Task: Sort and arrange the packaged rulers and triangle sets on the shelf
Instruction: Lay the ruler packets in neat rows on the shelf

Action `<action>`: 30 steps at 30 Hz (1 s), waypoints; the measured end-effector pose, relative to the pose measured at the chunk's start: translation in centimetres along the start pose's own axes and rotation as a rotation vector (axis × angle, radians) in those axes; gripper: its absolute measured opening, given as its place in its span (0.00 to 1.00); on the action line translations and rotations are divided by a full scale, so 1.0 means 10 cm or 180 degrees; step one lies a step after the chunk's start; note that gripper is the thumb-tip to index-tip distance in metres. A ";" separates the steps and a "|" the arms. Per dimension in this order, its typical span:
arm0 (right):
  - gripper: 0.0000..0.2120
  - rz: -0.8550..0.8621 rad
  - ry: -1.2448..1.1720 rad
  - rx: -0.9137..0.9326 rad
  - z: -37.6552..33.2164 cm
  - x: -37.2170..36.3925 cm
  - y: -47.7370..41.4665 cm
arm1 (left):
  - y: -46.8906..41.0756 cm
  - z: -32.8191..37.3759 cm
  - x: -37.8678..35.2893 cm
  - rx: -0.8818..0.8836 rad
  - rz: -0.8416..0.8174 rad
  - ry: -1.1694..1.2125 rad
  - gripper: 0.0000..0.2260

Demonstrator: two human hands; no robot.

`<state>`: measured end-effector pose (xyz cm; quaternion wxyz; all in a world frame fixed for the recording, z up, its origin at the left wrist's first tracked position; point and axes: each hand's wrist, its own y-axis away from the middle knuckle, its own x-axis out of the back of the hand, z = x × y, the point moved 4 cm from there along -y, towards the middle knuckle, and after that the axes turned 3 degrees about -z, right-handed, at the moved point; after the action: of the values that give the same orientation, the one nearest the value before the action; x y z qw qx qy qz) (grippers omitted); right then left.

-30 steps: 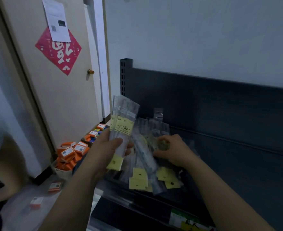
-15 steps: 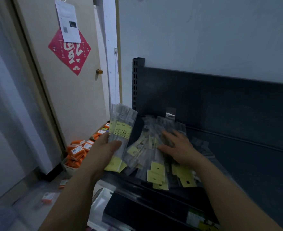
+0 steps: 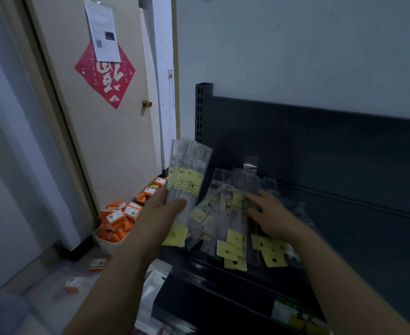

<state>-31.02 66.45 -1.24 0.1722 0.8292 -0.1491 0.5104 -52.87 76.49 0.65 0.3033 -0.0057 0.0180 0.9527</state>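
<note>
Clear ruler packs, yellow tags; dark shelf.

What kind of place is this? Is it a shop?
Probably a small stationery shop or its stockroom. A dark metal display shelf holds a heap of packaged rulers with yellow hang-tags, and small orange boxes are heaped on the floor by the door.

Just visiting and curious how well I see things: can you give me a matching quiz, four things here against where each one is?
1 bundle of ruler packs
2 loose pile of ruler packs
3 orange boxes
4 red diamond decoration

A stuck on the door
B gripped by the left hand
C on the shelf, under the right hand
D heaped in a white tub

Pairs: 1-B, 2-C, 3-D, 4-A
</note>
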 end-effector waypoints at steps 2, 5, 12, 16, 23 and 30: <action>0.22 0.0155 0.0126 -0.0132 0.10 0.02 0.01 | 0.00 0.00 -0.05 -0.0039 -0.0044 -0.0126 0.11; 0.21 0.0582 0.0117 -0.0160 0.17 0.09 0.04 | -0.01 0.06 -0.11 -0.0212 0.0009 -0.0408 0.12; 0.29 -0.0040 0.0363 -0.0149 0.10 -0.06 0.05 | -0.01 0.11 -0.25 -0.0268 -0.0062 -0.0468 0.10; 0.24 0.0002 0.0597 -0.0428 0.31 0.02 0.09 | 0.03 0.11 -0.30 -0.0296 -0.0103 -0.0354 0.12; 0.25 0.0538 0.0372 -0.0288 -0.03 0.01 0.00 | 0.02 0.12 -0.36 -0.0237 -0.0186 -0.0240 0.11; 0.17 0.0274 -0.0348 -0.0420 -0.19 0.09 0.01 | 0.06 0.11 -0.37 -0.0241 -0.0396 -0.0202 0.12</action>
<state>-32.17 67.15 0.32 0.1959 0.8355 -0.2271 0.4603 -50.16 73.90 1.85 0.3619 0.0119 -0.0280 0.9317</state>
